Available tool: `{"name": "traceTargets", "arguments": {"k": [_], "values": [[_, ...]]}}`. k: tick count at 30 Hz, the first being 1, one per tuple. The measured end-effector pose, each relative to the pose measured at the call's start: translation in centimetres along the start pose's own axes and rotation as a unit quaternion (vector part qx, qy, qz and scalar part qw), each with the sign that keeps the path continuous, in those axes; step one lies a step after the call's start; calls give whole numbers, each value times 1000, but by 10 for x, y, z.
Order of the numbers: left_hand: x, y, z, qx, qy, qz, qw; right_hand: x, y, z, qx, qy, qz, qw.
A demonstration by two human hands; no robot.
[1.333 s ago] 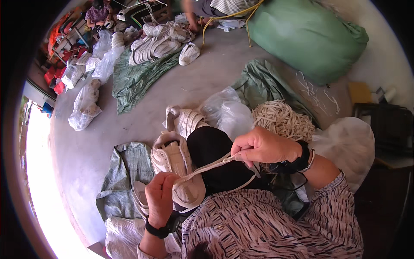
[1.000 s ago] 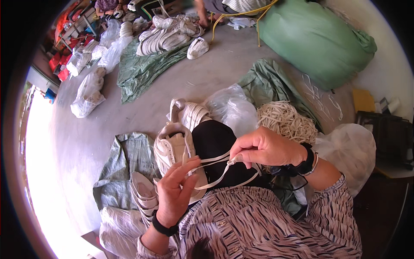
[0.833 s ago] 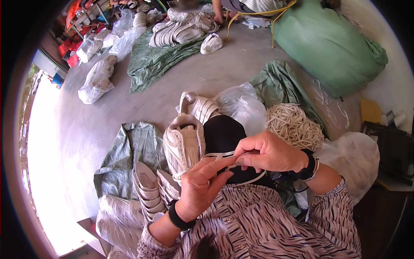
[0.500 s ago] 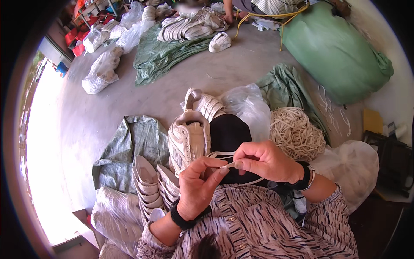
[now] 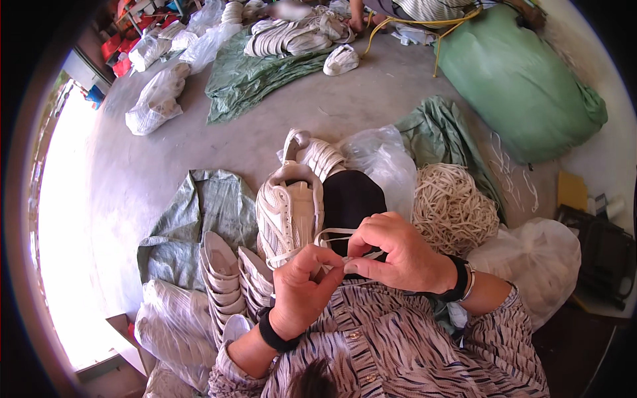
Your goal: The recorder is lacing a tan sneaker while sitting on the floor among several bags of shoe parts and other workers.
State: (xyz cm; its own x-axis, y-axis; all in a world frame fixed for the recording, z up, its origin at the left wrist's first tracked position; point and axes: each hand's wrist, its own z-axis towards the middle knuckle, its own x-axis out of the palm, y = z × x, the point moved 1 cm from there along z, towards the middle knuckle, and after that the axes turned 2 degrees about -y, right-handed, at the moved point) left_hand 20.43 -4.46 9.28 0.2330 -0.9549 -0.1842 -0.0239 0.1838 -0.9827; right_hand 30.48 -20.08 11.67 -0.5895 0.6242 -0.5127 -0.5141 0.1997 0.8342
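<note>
Both my hands meet in front of my lap, fingertips almost touching. My left hand (image 5: pixel 302 288) pinches a thin off-white shoelace (image 5: pixel 340 231), and my right hand (image 5: pixel 401 255) pinches the same lace close by. A loop of it rises beside the beige-and-white shoe upper (image 5: pixel 292 205), which stands just beyond my left hand, eyelets showing. My fingers hide the lace's end. Behind the upper lies a stack of similar uppers (image 5: pixel 320 159). A black cloth-like piece (image 5: pixel 355 199) is to its right. Nested beige uppers (image 5: pixel 222 282) stand left of my left wrist.
A heap of loose laces (image 5: pixel 456 205) lies right of my hands, by a filled clear bag (image 5: pixel 531 265). Green woven sheeting (image 5: pixel 199 219) is on the left. Farther off are a bulging green sack (image 5: pixel 517 86), a single upper (image 5: pixel 341 60) and another person's hand (image 5: pixel 357 23).
My right hand has moved slightly left and down, closing in on my left fingertips. The stretch of lace between them has become shorter. The view has shifted a little.
</note>
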Motion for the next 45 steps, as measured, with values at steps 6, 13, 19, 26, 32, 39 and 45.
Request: {"name": "traceTargets", "arguments": {"k": [6, 13, 19, 26, 32, 39, 45], "values": [[3, -10, 3, 52, -2, 72, 996, 6, -6, -4, 189, 69, 208, 957], [-9, -4, -1, -59, 70, -43, 995, 9, -15, -6, 251, 96, 404, 875], [-8, -12, 6, -18, 81, 51, 995, 6, -17, -5, 214, 87, 330, 915], [-11, 3, 4, -164, -60, -262, 949, 15, -22, -11, 226, -42, 390, 891], [-10, -5, 7, 115, 16, 144, 983, 20, -12, -10, 171, 9, 250, 953], [-6, 6, 3, 252, -22, 331, 909, 26, -9, -10, 129, -29, 164, 977], [-9, 9, 1, 241, 22, 363, 900, 32, -12, -12, 47, -53, 62, 995]]}}
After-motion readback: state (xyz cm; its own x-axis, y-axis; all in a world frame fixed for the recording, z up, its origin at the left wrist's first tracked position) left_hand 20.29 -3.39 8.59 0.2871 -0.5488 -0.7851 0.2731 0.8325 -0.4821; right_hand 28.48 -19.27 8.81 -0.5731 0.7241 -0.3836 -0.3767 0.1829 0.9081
